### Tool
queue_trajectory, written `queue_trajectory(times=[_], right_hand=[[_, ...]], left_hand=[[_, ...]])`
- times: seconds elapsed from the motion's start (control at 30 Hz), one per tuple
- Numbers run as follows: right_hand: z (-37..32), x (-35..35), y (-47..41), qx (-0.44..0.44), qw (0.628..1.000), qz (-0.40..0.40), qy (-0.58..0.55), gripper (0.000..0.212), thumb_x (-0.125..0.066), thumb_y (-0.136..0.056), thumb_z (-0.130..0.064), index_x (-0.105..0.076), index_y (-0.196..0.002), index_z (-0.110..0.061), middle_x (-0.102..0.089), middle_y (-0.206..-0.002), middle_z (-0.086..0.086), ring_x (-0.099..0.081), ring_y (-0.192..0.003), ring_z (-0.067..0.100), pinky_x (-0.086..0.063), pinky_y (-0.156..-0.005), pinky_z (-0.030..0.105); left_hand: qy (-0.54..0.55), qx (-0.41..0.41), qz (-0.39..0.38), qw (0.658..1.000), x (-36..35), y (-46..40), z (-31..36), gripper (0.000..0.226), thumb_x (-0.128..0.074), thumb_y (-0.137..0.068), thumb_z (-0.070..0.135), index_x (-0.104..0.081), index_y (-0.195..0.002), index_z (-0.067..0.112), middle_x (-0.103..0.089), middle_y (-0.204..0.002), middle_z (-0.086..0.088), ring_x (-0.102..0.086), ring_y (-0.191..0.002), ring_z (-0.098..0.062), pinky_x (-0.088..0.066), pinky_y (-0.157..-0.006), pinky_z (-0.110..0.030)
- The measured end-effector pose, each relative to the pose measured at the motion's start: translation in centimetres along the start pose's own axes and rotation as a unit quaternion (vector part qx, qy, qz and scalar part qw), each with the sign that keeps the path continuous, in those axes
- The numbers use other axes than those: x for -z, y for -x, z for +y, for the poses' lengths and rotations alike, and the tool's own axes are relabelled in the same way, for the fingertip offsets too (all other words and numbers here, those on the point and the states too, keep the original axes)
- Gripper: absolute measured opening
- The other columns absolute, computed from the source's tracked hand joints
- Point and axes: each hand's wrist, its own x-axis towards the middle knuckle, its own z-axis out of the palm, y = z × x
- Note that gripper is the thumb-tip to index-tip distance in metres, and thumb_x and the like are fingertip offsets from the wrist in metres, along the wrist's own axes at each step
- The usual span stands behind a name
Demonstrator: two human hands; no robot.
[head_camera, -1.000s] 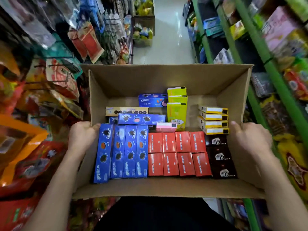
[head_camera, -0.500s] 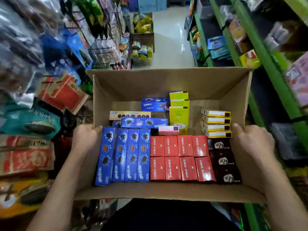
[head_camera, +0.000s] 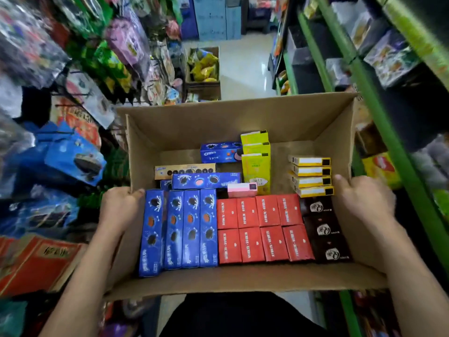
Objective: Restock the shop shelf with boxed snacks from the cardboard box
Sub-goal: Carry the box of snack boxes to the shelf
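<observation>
Between packed aisles, left hand (head_camera: 119, 207) and right hand (head_camera: 364, 203) have fingers clamped on cardboard box (head_camera: 230, 122) walls; apparently unsupported, its floppy sides could buckle, spilling blue boxes (head_camera: 184, 227).

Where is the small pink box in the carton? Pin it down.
In the head view, the pink box lies near the middle of the cardboard box, just beyond the red boxes, against the tall yellow-green box and right of the crosswise blue cookie box.
</observation>
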Motion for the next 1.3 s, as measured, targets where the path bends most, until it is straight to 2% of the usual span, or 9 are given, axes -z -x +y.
queue_trajectory(times=[0.17,0.3,0.43,0.6,0.7,0.8,1.0,1.13,1.3], right_hand=[[-5.9,-1.1,-11.6,-0.014,0.999,0.007,0.031,0.06,-0.042,-0.098,-0.054,-0.067,-0.082,-0.001,-0.067,-0.091,0.029,-0.064,-0.088,0.045,-0.039,-0.066,0.039],[-10.6,-0.2,-19.1,-0.021,0.999,-0.004,0.045,0.064,-0.039,-0.097,-0.057,-0.067,-0.084,-0.001,-0.067,-0.093,0.029,-0.064,-0.092,0.046,-0.048,-0.074,0.044],[-14.8,0.5,-25.6,-0.002,0.999,-0.018,0.034,0.063,-0.042,-0.098,-0.054,-0.068,-0.088,0.002,-0.066,-0.096,0.032,-0.063,-0.093,0.046,-0.048,-0.077,0.046],[-20.5,-0.3,-35.4,0.049,0.996,-0.028,0.07,0.062,-0.042,-0.098,-0.053,-0.067,-0.086,0.002,-0.066,-0.098,0.032,-0.063,-0.093,0.046,-0.046,-0.074,0.044],[-24.2,-1.3,-41.2,0.101,0.989,-0.053,0.09,0.055,-0.042,-0.097,-0.054,-0.056,-0.067,-0.01,-0.067,-0.093,0.029,-0.063,-0.089,0.043,-0.045,-0.071,0.043],[-27.5,-3.0,-47.3,0.149,0.979,-0.087,0.108,0.057,-0.044,-0.097,-0.053,-0.066,-0.077,-0.005,-0.068,-0.093,0.029,-0.064,-0.089,0.044,-0.048,-0.072,0.043],[-34.6,-6.7,-59.9,0.304,0.918,-0.146,0.207,0.058,-0.041,-0.098,-0.048,-0.068,-0.084,0.001,-0.068,-0.092,0.03,-0.066,-0.089,0.044,-0.048,-0.072,0.042],[-38.6,-9.3,-65.3,0.403,0.862,-0.165,0.259,0.058,-0.043,-0.099,-0.047,-0.069,-0.081,0.001,-0.068,-0.089,0.029,-0.067,-0.087,0.045,-0.049,-0.073,0.042],[-43.2,-13.4,-68.3,0.469,0.808,-0.177,0.308,0.057,-0.042,-0.099,-0.047,-0.069,-0.09,0.002,-0.067,-0.097,0.031,-0.065,-0.092,0.046,-0.048,-0.074,0.043]], left_hand=[[-0.079,-0.021,-0.015,0.997,-3.0,-12.7,5.0,0.052,-0.069,-0.09,0.022,-0.041,-0.046,0.012,-0.041,-0.05,-0.005,-0.038,-0.053,-0.025,-0.021,-0.049,-0.035],[-0.042,0.012,-0.015,0.999,-4.4,-20.2,8.7,0.047,-0.07,-0.089,0.023,-0.047,-0.051,0.009,-0.048,-0.054,-0.009,-0.048,-0.057,-0.031,-0.03,-0.051,-0.034],[-0.045,0.027,-0.001,0.999,-5.4,-25.8,10.8,0.052,-0.07,-0.09,0.026,-0.044,-0.048,0.009,-0.047,-0.05,-0.004,-0.043,-0.05,-0.021,-0.03,-0.05,-0.026],[-0.042,0.083,0.01,0.996,-7.9,-31.3,10.9,0.043,-0.069,-0.091,0.029,-0.058,-0.057,0.006,-0.06,-0.062,-0.012,-0.051,-0.058,-0.026,-0.034,-0.054,-0.032],[-0.068,0.124,0.013,0.99,-10.1,-33.1,11.2,0.036,-0.066,-0.093,0.031,-0.066,-0.074,0.0,-0.062,-0.08,-0.013,-0.057,-0.073,-0.03,-0.042,-0.067,-0.034],[-0.085,0.2,0.013,0.976,-12.5,-34.2,11.4,0.041,-0.063,-0.094,0.035,-0.056,-0.06,0.012,-0.056,-0.07,0.0,-0.048,-0.059,-0.018,-0.032,-0.055,-0.03],[-0.076,0.353,0.022,0.932,-18.3,-33.3,13.3,0.046,-0.063,-0.094,0.034,-0.055,-0.057,0.008,-0.055,-0.061,-0.011,-0.054,-0.064,-0.028,-0.034,-0.054,-0.032],[-0.038,0.443,0.024,0.895,-22.8,-30.7,14.2,0.04,-0.062,-0.093,0.039,-0.066,-0.071,0.007,-0.058,-0.074,-0.005,-0.062,-0.076,-0.03,-0.042,-0.062,-0.03],[0.019,0.527,0.06,0.848,-28.6,-27.7,13.7,0.047,-0.063,-0.091,0.035,-0.052,-0.054,0.008,-0.061,-0.062,-0.013,-0.061,-0.067,-0.032,-0.046,-0.061,-0.035]])
